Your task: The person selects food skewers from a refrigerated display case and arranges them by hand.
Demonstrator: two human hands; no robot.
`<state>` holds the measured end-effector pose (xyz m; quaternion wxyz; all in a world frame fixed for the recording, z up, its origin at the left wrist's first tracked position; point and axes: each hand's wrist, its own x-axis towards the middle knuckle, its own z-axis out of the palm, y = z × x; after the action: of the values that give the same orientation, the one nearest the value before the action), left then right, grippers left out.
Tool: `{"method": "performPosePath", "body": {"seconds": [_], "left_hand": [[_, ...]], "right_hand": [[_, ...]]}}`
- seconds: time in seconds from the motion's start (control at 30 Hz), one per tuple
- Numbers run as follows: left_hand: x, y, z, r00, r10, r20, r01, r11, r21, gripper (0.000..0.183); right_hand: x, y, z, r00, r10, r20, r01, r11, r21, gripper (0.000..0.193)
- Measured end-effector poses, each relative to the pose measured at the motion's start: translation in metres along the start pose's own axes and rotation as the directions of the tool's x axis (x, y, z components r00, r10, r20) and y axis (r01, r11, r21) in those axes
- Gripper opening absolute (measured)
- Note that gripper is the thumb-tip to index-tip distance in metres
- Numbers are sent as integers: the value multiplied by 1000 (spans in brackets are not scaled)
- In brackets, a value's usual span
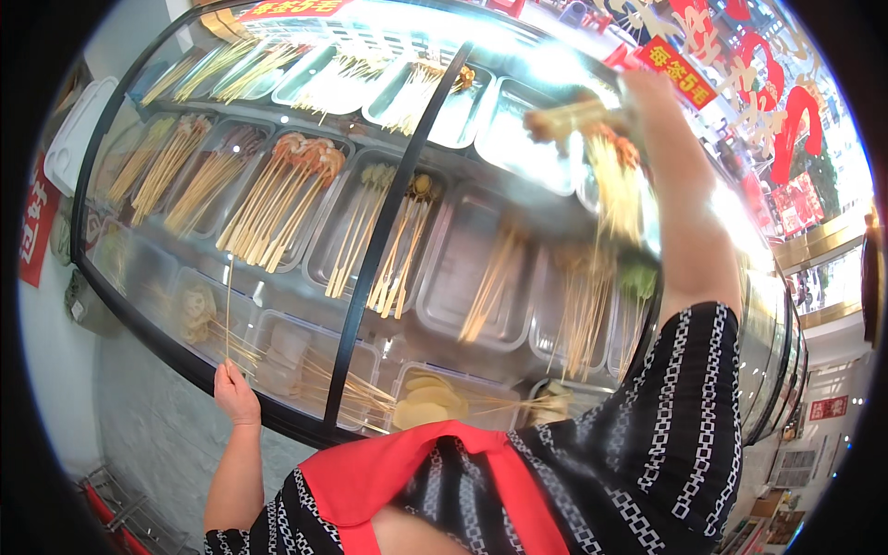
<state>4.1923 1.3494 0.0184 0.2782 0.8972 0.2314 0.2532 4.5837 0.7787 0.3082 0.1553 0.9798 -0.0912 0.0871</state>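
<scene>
My left hand, at the lower left by the front rim of a glass display case, is closed around the bottom end of a thin wooden skewer that stands upright. Its top end reaches the tray of shrimp skewers, and I cannot make out any food on it. My right arm stretches over the top of the case at the upper right. Behind the glass my right hand is smeared by motion and glare, so its fingers and anything in them do not show. Nearest it are a shiny metal tray and yellowish skewers.
Metal trays of skewers stand in rows inside the case, with clear plastic boxes of more skewers along the front. A black frame bar crosses the glass. Red paper signs hang at the upper right. A metal rack stands at the lower left.
</scene>
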Motion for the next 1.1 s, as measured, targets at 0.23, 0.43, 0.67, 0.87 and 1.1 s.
{"method": "performPosePath", "body": {"seconds": [0.23,0.43,0.67,0.87,1.1], "left_hand": [[-3,2,-6,999,-22,38,22,1000,-7,28],[-3,0,-5,1000,-15,27,16,1000,-20,29],[-2,-10,2,1000,22,-2,-22,1000,18,29],[1,-12,0,999,-8,42,9,1000,-16,30],[-3,-6,-5,999,28,25,-27,999,-22,33]], "right_hand": [[-12,-77,-10,984,-116,138,173,820,-545,21],[-29,-47,-20,989,-17,145,69,932,-355,22],[-35,15,78,979,202,-36,-198,976,96,29],[-66,-66,154,956,203,214,-231,966,116,27],[-69,-156,145,936,-38,349,-48,971,235,29]]}}
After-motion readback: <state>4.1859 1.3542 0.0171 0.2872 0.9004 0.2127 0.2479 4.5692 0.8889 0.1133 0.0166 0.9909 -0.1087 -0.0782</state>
